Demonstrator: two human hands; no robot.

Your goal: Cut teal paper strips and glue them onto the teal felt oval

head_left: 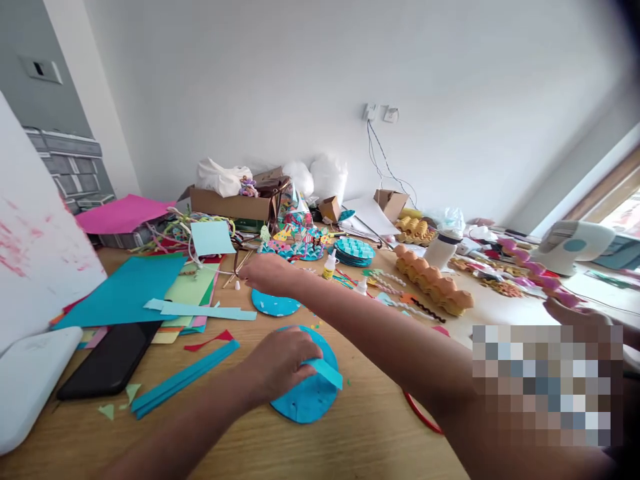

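Note:
My left hand is closed on a short light-blue paper strip, pinched between thumb and fingers above a round blue disc on the table. My right hand reaches across to the left, its fingers curled down beside some thin sticks and a white cord. What those fingers grip, if anything, is hidden. Just left of them is a pale-blue paper square. Below the right hand lies a second blue disc with light specks. Several folded blue strips rest left of my left hand.
Coloured paper sheets, a black phone and a white device occupy the left. Behind stand a glue bottle, stacked blue discs and a cardboard box. Egg-carton pieces lie right; another person's hand shows there.

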